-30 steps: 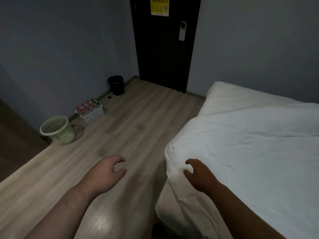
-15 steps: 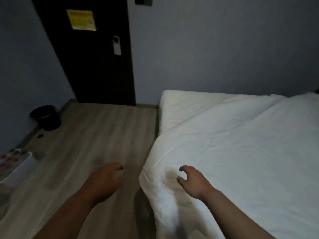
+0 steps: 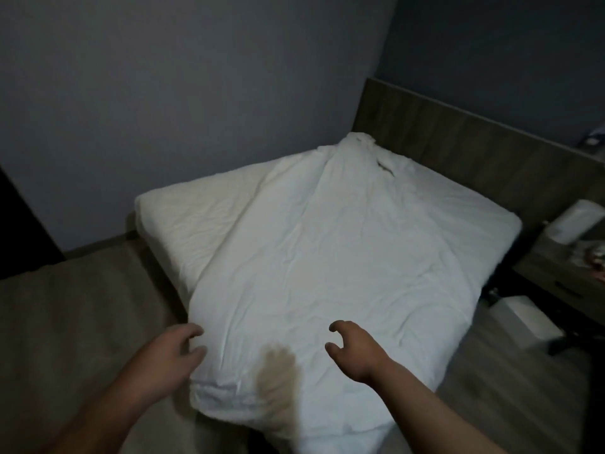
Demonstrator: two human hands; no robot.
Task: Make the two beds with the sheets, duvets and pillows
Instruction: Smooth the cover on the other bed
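The bed (image 3: pixel 154 208) stands in the corner of a dim room, its wooden headboard (image 3: pixel 458 142) at the far end. A white duvet (image 3: pixel 327 257) lies askew on it, running slantwise from the headboard down to the bed's foot, where its corner hangs over the edge. It is creased all over and bunched into a rumpled peak up by the headboard, and its near edge looks thick and folded. On the bed's left side the duvet leaves bare a wedge of white sheet (image 3: pixel 196 221), pulled over the mattress. Near the bed's foot a brownish blotch (image 3: pixel 278 371) marks the duvet; stain or shadow, I cannot tell.

The person's left hand (image 3: pixel 170 355) is at the duvet's near left edge, fingers loosely curled and holding nothing; whether it touches the cloth I cannot tell. The right hand (image 3: pixel 357 352) hovers over the duvet to the right of the blotch, thumb and fingers apart in a loose claw, also empty. To the right of the bed stands a wooden desk (image 3: pixel 556 283).
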